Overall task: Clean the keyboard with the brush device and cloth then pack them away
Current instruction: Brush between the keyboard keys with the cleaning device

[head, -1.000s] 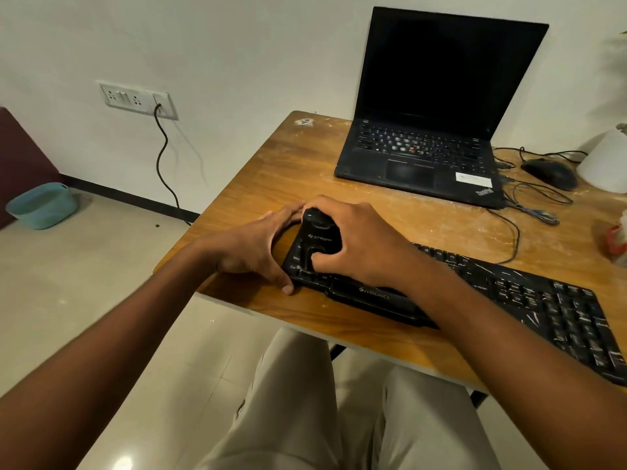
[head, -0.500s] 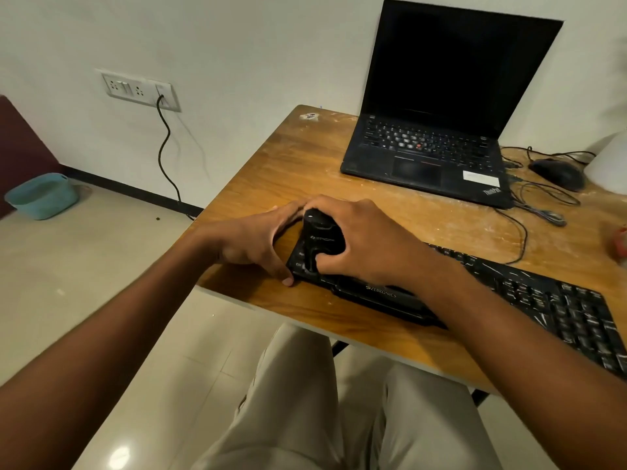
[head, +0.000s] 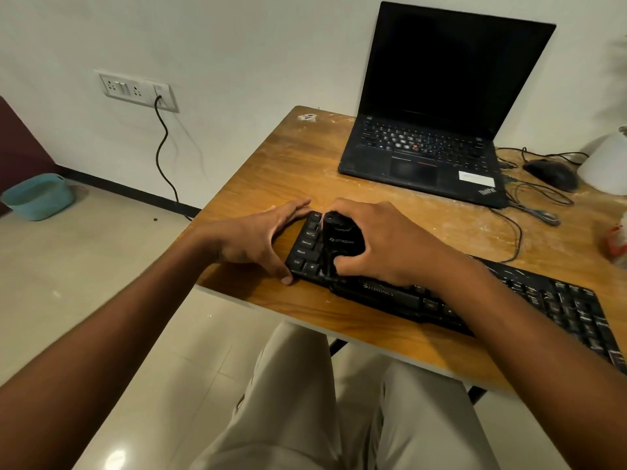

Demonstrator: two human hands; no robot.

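At frame centre, the brush device [head: 342,240] is being gripped by the right hand [head: 383,242] on the ZEBRONICS-marked keyboard [head: 441,300]; its left end is being steadied by the spread left hand [head: 258,239].

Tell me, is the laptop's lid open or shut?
Open: the laptop lid stands raised behind its exposed keys, and its screen is dark.

There is only one view, from a camera on the person's head. It looks forward and down over both forearms to the wooden table [head: 278,171], which is near and fills the centre and right. The lens is wide: it takes in the person's lap at the bottom edge, the floor at left, and the wall [head: 237,45] behind.
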